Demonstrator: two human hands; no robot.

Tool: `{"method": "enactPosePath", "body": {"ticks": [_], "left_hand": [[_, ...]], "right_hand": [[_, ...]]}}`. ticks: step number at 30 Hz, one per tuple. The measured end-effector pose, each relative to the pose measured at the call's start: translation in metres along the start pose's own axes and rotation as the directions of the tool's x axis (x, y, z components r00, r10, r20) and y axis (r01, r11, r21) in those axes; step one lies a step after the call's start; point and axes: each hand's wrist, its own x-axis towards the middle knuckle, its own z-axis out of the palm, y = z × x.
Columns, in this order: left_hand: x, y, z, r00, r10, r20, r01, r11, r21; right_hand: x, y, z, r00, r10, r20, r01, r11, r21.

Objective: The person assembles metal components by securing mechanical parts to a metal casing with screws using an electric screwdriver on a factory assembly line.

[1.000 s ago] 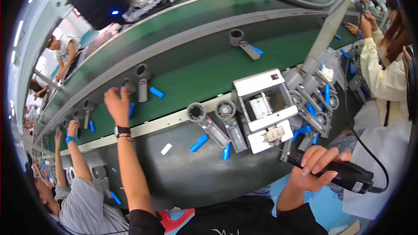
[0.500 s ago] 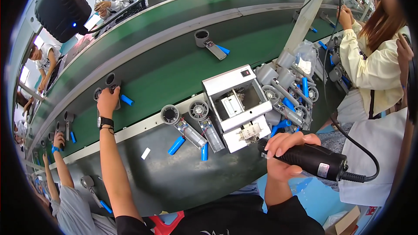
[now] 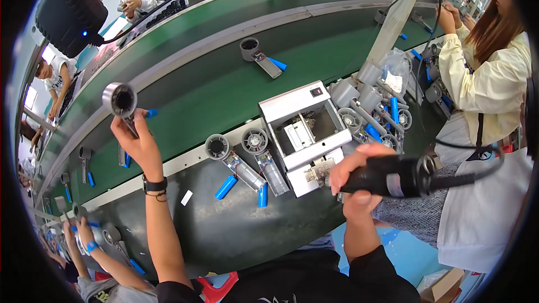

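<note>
The left hand (image 3: 137, 143) is raised above the green belt (image 3: 196, 95) on the left, its fingers closed around the handle of a grey fan (image 3: 119, 99) — the round head sits up beyond the fingertips, and a blue cylinder (image 3: 151, 113) shows just right of the handle. The right hand (image 3: 359, 177), on the right and nearer, has its fingers wrapped around a black power tool (image 3: 404, 175), blurred, with its cable running off to the right; its tip cannot be made out. Just beyond that hand stands a metal box (image 3: 295, 101) with an open top. To its left, two more fans (image 3: 217, 147) lie side by side, handles toward the near side, each with a blue cylinder beside it. Right of the box is a heap of grey fan parts (image 3: 370, 101) — blue cylinders among them.
</note>
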Motion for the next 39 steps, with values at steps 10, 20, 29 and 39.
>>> {"method": "enactPosePath", "body": {"ticks": [10, 20, 29, 39], "left_hand": [[-0.063, 0.111, -0.008, 0.879, -0.297, 0.374, 0.462, 0.725, -0.511], [-0.112, 0.152, -0.022, 0.431, -0.292, 0.853, 0.876, 0.36, -0.32], [-0.136, 0.164, -0.031, 0.266, -0.158, 0.951, 0.912, 0.359, -0.196], [-0.139, 0.166, -0.032, 0.241, -0.125, 0.963, 0.883, 0.44, -0.164]], "right_hand": [[0.009, -0.004, 0.007, 0.992, 0.118, -0.044, -0.119, 0.993, -0.017], [0.002, -0.033, 0.02, 0.95, -0.262, -0.171, 0.296, 0.93, 0.22], [-0.007, -0.04, 0.065, 0.861, -0.419, -0.29, 0.509, 0.702, 0.497], [-0.008, -0.032, 0.067, 0.863, -0.445, -0.24, 0.504, 0.728, 0.464]]}}
